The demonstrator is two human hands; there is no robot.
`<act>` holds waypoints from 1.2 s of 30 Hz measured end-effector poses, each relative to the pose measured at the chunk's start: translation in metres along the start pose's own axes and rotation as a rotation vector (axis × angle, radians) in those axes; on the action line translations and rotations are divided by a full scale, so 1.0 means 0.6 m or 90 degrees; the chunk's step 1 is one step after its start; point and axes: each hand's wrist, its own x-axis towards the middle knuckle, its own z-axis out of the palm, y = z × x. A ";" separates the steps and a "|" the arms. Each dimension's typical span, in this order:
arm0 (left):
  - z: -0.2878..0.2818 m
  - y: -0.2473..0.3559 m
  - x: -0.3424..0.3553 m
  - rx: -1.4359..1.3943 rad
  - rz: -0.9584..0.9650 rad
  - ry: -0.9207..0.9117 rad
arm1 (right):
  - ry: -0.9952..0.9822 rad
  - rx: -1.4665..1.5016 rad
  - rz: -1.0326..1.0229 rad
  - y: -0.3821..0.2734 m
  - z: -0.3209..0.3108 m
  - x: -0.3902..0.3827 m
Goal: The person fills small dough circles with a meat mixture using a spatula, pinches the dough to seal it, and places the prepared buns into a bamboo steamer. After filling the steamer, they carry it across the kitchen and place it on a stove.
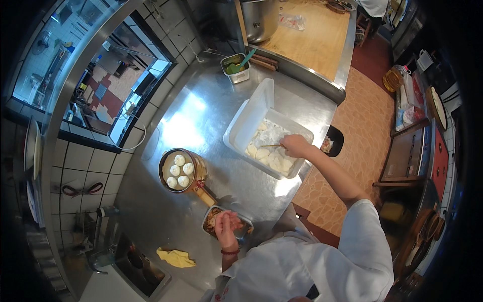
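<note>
My right hand (294, 146) reaches into a clear plastic box (236, 138) of round white dough wrappers and holds a thin wooden stick (270, 146) over them. The box's lid stands open on its far side. My left hand (226, 226) rests over a small metal tray of minced filling (210, 217) near the counter's front edge, with its fingers curled on something pale that I cannot make out. A bamboo steamer (197, 173) with several white buns (179, 170) sits left of the box.
All of it stands on a steel counter (196, 116). A metal tub with green-handled tools (236, 68) sits at the back by a big pot (259, 20) and a wooden board (312, 35). A yellow cloth (176, 257) lies at the front left beside a sink.
</note>
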 end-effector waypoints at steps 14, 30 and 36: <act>0.047 -0.010 0.005 0.023 -0.040 -0.050 | 0.031 0.196 -0.040 -0.082 0.060 0.089; 0.063 0.010 0.029 -0.055 -0.068 -0.202 | -0.132 0.534 0.042 -0.093 -0.119 -0.134; 0.099 -0.015 0.006 -0.293 -0.233 -0.328 | -0.114 0.553 -0.122 -0.281 -0.067 -0.224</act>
